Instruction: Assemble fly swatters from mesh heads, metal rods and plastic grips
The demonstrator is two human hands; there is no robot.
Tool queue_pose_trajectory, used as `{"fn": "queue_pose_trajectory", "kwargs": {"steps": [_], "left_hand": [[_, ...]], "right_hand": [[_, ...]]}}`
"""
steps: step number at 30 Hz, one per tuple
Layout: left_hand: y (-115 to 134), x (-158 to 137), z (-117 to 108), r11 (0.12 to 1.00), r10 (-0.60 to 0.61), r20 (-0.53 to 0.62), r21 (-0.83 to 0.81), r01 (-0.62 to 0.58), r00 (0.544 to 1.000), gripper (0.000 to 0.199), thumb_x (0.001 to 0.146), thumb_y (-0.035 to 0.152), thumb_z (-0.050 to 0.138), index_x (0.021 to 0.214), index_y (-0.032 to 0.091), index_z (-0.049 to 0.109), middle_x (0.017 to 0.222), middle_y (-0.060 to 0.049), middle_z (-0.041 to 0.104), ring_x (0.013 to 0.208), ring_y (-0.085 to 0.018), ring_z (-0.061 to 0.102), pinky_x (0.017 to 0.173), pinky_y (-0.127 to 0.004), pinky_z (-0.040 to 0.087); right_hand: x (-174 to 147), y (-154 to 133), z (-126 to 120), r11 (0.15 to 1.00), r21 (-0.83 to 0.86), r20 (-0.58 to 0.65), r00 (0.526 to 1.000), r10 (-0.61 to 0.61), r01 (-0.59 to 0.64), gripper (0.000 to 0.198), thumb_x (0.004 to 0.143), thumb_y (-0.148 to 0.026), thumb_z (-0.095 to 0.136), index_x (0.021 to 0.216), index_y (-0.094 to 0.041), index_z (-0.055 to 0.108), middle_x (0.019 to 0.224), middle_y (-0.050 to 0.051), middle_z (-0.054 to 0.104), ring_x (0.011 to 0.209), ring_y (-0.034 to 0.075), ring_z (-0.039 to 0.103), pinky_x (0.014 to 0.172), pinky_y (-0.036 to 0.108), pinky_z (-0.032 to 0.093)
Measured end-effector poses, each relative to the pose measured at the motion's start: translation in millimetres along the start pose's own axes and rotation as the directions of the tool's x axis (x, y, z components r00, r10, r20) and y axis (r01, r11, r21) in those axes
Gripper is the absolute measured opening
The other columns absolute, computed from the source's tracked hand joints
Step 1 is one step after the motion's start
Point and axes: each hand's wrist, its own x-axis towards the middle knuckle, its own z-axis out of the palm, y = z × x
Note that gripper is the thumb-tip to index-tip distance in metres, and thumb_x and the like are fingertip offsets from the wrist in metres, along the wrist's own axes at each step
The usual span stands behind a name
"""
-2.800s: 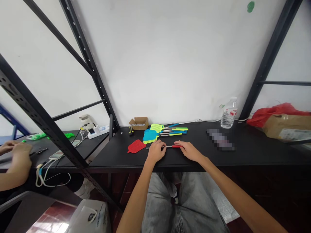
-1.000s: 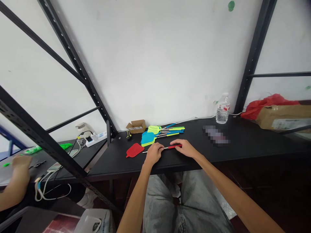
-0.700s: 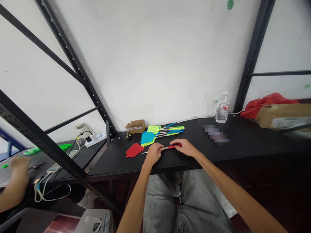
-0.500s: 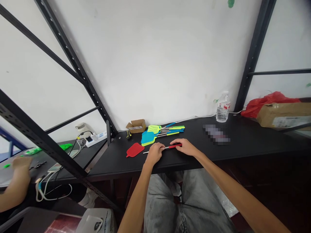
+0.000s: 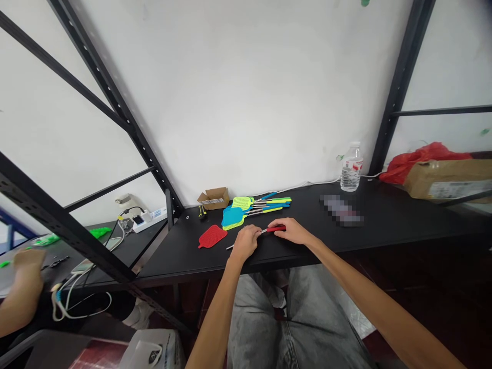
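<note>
My left hand (image 5: 246,242) is closed around the metal rod of a fly swatter handle, low over the black table. The rod's bare tip (image 5: 229,247) sticks out to the left of it. My right hand (image 5: 291,231) grips the red grip end of the same fly swatter handle (image 5: 273,228). A loose red swatter head (image 5: 212,236) lies flat on the table left of my left hand, apart from the rod. Behind my hands several blue and yellow-green fly swatters (image 5: 232,217) lie in a pile, their handles pointing right.
A small open cardboard box (image 5: 214,198) and a black-and-yellow item (image 5: 202,212) stand behind. On the right are a water bottle (image 5: 351,167), a blurred item (image 5: 341,209) and a large carton (image 5: 448,179). Another person's arm (image 5: 26,287) rests at left, beyond the black rack post (image 5: 69,220).
The rod has tilted, its bare tip now lower and nearer the table's front edge. Both hands keep their hold with little movement. The view has shifted slightly.
</note>
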Motion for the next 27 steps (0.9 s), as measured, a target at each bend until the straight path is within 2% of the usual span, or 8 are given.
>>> {"fn": "queue_pose_trajectory", "kwargs": {"steps": [9,15,22,27], "left_hand": [[6.4,-0.7,-3.8,0.997,0.065,0.041,0.046,-0.066,0.997,0.027,0.096,0.019,0.042,0.098,0.021,0.069,0.095,-0.006,0.066,0.09,-0.019,0.059,0.081,-0.03,0.044],[8.4,-0.9,-5.0,0.994,0.094,0.027,0.055,-0.095,0.995,0.026,0.096,0.019,0.042,0.098,0.021,0.068,0.095,-0.005,0.066,0.091,-0.018,0.058,0.083,-0.029,0.043],[7.5,-2.2,-3.7,0.992,0.116,-0.006,0.058,-0.115,0.993,0.025,0.096,0.02,0.044,0.099,0.021,0.069,0.095,-0.005,0.065,0.089,-0.018,0.058,0.083,-0.03,0.043],[8.1,-2.5,-4.5,0.99,0.133,-0.023,0.058,-0.131,0.991,0.025,0.096,0.02,0.044,0.1,0.021,0.069,0.095,-0.005,0.065,0.089,-0.018,0.058,0.084,-0.031,0.044]], "right_hand": [[0.1,3.9,5.6,0.997,0.074,-0.041,0.999,0.022,-0.019,0.027,0.079,-0.014,0.06,0.101,-0.022,0.071,0.101,0.003,0.074,0.095,0.019,0.069,0.09,0.033,0.051],[-0.9,6.5,5.9,0.992,0.122,-0.057,0.998,0.025,-0.018,0.027,0.079,-0.014,0.06,0.103,-0.022,0.07,0.1,0.003,0.074,0.095,0.019,0.069,0.09,0.032,0.051],[-0.7,12.1,7.8,0.996,0.087,-0.062,0.998,0.028,-0.023,0.026,0.081,-0.017,0.06,0.105,-0.024,0.07,0.1,0.002,0.074,0.096,0.02,0.069,0.091,0.033,0.05],[-2.7,5.9,7.4,1.0,0.028,-0.068,0.998,0.008,-0.006,0.029,0.083,-0.02,0.059,0.11,-0.027,0.068,0.098,0.001,0.075,0.094,0.02,0.069,0.092,0.034,0.048]]}}
